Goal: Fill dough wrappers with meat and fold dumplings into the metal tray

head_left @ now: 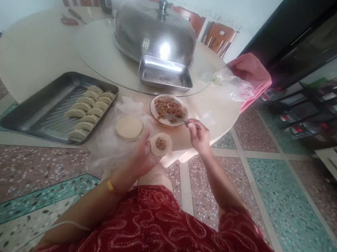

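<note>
Left hand (140, 159) grip holds filled wrapper (161, 144) just past the desk (37, 51) edge. Right hand (198, 134) grip pinches spoon (174, 118) in filling bowl (154, 103). Tray (34, 112) holds folded dumplings (90, 110), half bare.

Count, table:
Folded dumplings (90, 110) on metal tray (31, 112): approx. 10, two rows; exact number uncertain where pieces overlap.
Metal tray: 1.
Open wrapper with filling (160, 144): 1, in left hand (140, 159).
Stack of plain wrappers (129, 127): 1 stack; sheets not countable.
Bowl of minced filling (168, 110): 1.
Spoon (175, 118): 1, in right hand (199, 135).
Domed steel cover (154, 31): 1.
Small steel tray (164, 73) before it: 1.
Plastic bags (230, 85): 1 clear at right.
Pink cloth (251, 73): 1.
Hands: 2.
Chair backs (217, 36): at least 2.
</note>
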Tool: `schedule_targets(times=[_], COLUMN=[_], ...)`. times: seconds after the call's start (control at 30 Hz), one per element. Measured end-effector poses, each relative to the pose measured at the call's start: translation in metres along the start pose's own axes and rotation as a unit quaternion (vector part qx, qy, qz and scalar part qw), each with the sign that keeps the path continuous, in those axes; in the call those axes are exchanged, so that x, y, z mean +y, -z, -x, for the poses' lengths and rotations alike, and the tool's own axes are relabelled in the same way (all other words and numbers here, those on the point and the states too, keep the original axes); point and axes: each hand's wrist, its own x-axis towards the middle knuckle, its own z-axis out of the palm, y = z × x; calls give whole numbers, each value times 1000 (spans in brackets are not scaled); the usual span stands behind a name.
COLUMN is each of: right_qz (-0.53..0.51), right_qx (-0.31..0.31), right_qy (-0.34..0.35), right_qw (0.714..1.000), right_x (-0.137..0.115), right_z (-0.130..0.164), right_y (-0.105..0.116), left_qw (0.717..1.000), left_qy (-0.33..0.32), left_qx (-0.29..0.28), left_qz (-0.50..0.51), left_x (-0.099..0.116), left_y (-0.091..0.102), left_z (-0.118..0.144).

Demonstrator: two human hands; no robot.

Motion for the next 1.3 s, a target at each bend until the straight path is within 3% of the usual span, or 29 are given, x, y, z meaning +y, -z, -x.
schedule_targets(times=[0.17,0.37,0.63,0.73,0.83,1.07,1.3], right_qz=[14,-18,-98,-127,-166,-185,-192], right_qx=[-27,-35,22,54,53,-7,20], right_qy=[29,-6,-94,-112,-122,-10,70], right_qw=[999,999,990,984,977,983,979], right_x=[9,13,14,7,-8,-32,-53], right_z=[-13,-17,-1,9,22,44,48], right_y=[-25,-40,-25,-14,0,22,39], left_qw=[1000,998,998,996,996,997,992], left_qy=[-13,-14,-16,-43,-46,-17,-62], left_qx=[-21,-65,-22,1,-11,-43,-107], left_qz=[2,15,58,72,72,60,10], left_x=[2,5,12,14,15,12,7], left_y=[-2,2,-4,-2,1,7,12], left_z=[-6,-19,-37,-44,-42,-20,-1])
